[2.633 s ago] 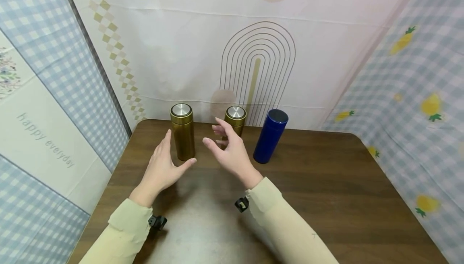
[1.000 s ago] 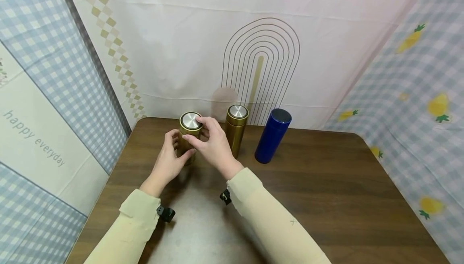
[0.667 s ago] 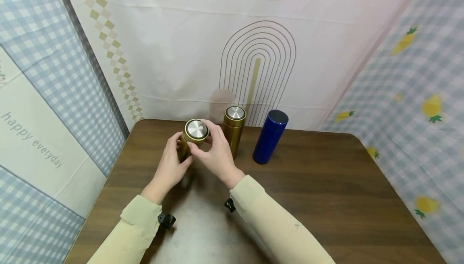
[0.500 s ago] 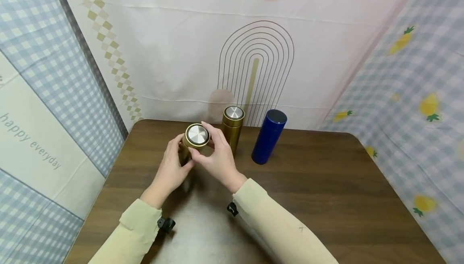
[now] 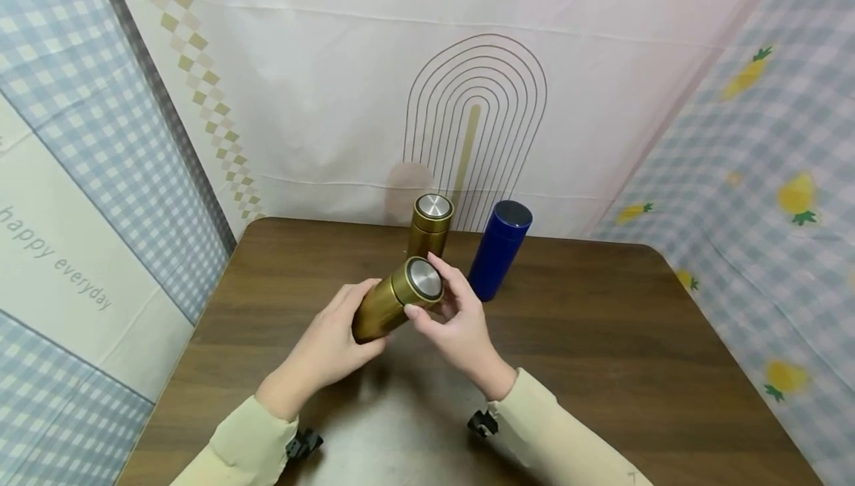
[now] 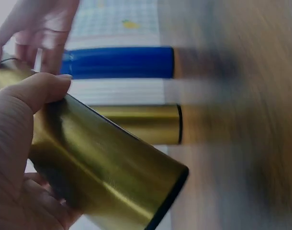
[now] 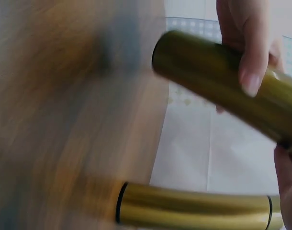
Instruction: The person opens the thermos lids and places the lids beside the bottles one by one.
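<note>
The left hand (image 5: 327,345) was wrapped round the body of the tilted gold bottle (image 5: 381,312), its thumb on the near side and its fingers reaching round the far side. The right hand (image 5: 464,326) gripped the same bottle at its capped end, with the thumb against the near side of the cap (image 5: 415,286) and the fingers on the far side. The bottle lay slantwise between the two hands, raised off the tabletop (image 5: 588,352), its base towards the left hand and its silver-topped cap towards the right. In the left wrist view the black rim of its base stuck out past the left thumb.

Just beyond both hands, behind the capped end, the second gold bottle (image 5: 429,234) stood upright on the tabletop, its silver top facing up. The blue bottle (image 5: 497,252) stood upright beyond the right hand and to the right of that second bottle, its lower part partly hidden by the right fingers. Farther off, past the hands and the standing bottles, hung a white cloth (image 5: 320,100) printed with nested arches. A black camera (image 5: 482,423) sat at the right wrist, beside the pale sleeve (image 5: 561,434).
</note>
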### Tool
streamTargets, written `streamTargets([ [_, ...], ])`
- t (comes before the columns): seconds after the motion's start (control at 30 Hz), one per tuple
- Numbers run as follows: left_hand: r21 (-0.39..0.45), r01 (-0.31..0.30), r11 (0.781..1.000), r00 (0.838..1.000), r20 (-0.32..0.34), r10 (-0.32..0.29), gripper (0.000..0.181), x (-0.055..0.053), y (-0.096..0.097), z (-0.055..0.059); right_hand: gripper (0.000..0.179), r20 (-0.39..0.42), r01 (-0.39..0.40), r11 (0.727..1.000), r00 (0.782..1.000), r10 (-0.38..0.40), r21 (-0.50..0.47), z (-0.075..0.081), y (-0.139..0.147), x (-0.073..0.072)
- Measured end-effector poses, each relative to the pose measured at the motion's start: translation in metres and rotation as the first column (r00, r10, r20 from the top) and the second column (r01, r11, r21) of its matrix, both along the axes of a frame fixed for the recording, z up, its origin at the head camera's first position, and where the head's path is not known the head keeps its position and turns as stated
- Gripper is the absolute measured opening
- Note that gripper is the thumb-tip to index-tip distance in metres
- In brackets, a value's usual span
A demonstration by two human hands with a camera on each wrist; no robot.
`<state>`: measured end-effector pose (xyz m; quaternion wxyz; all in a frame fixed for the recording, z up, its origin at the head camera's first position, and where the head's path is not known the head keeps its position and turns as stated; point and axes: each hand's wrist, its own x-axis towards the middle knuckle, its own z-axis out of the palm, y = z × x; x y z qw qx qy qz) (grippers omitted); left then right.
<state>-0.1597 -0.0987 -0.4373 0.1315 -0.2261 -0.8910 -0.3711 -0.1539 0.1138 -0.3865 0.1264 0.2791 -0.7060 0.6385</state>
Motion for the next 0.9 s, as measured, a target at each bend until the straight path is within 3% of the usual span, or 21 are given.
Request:
streamTargets([
  [0.1, -0.044, -0.013, 0.999, 1.0, 0.01, 0.013, 0.081, 0.006, 0.001, 0.003, 0.07, 0.027, -0.028, 0.997, 0.999, 0.027, 0.07, 0.001, 0.012, 0.002],
  [0.2, -0.103, -0.034, 0.994, 0.999, -0.021, 0.032, 0.082, 0.009, 0.001, 0.003, 0.069, 0.033, -0.041, 0.985, 0.999, 0.036, 0.166, -0.003, 0.021, 0.002],
  [0.37, -0.173, -0.068, 0.982, 0.99, -0.131, 0.045, 0.084, 0.01, 0.0, -0.001, 0.067, 0.057, -0.047, 0.97, 0.998, 0.034, 0.238, -0.02, 0.029, -0.002],
  [0.57, -0.216, -0.077, 0.973, 0.964, -0.266, 0.017, 0.084, 0.009, 0.001, -0.003, 0.064, 0.128, -0.042, 0.972, 0.992, 0.012, 0.232, -0.043, 0.031, -0.012],
  [0.8, -0.269, -0.091, 0.959, 0.935, -0.355, -0.011, 0.088, 0.011, 0.003, -0.004, 0.049, 0.139, 0.006, 0.96, 0.989, -0.047, 0.28, -0.044, 0.029, -0.012],
  [0.9, -0.288, -0.102, 0.952, 0.925, -0.38, -0.016, 0.088, 0.01, 0.005, -0.005, 0.039, 0.188, 0.048, 0.952, 0.976, -0.109, 0.302, -0.029, 0.023, -0.004],
])
